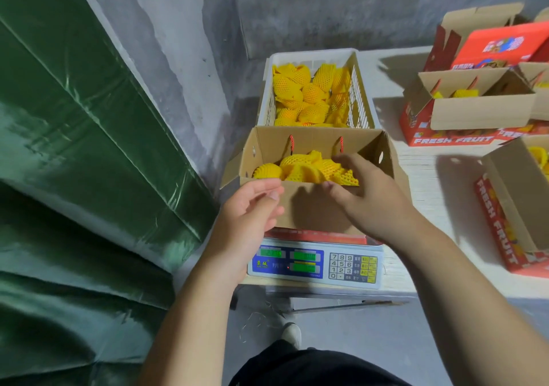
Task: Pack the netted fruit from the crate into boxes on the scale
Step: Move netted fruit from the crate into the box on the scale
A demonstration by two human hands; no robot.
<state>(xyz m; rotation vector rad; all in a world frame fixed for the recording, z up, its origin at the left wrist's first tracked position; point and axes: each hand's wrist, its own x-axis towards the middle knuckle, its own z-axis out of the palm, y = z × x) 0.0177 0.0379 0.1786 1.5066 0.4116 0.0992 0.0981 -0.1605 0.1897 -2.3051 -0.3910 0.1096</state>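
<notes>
Hovering with loose, spread fingers, left hand and right hand flank the box on the scale.

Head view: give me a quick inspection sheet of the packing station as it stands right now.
Surface: pale table carrying the scale, its displays lit.
Job's things: open box on the scale, partly filled with netted fruit; white crate behind it, fruit inside.
Clutter: red FRESH FRUIT boxes at right, some holding fruit.
Grips: left hand at the box's near wall, fingers loosely curled, holding nothing; right hand over the rim, fingers on the fruit, grip unclear.
Cables: nothing seen.
Surroundings: grey wall, green sheeting at left, grey floor, shoe below.
</notes>
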